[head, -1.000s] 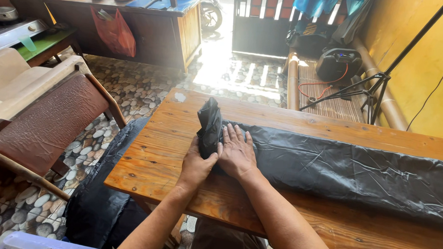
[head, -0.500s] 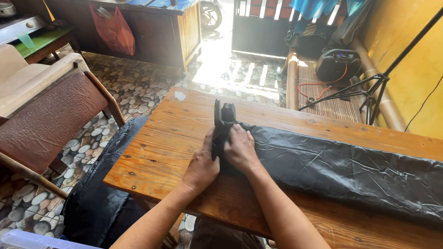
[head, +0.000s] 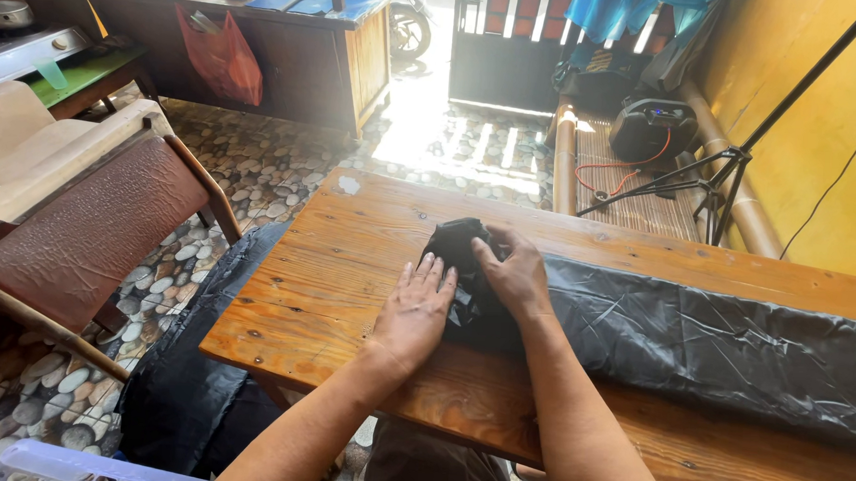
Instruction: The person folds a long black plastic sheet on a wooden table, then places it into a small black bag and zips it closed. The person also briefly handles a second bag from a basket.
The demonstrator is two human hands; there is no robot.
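Long black plastic sheet (head: 693,339), crinkled, flat on table; left end bunched up

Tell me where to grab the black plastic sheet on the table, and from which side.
Grip the black plastic sheet at its bunched left end, coming from above on the near side. There the film is gathered thick under the left hand and right hand; the rest lies thin and flat on the table, with probably little to pinch.

The black plastic sheet (head: 712,344) runs off the right edge, its folded end partly hidden under both hands.
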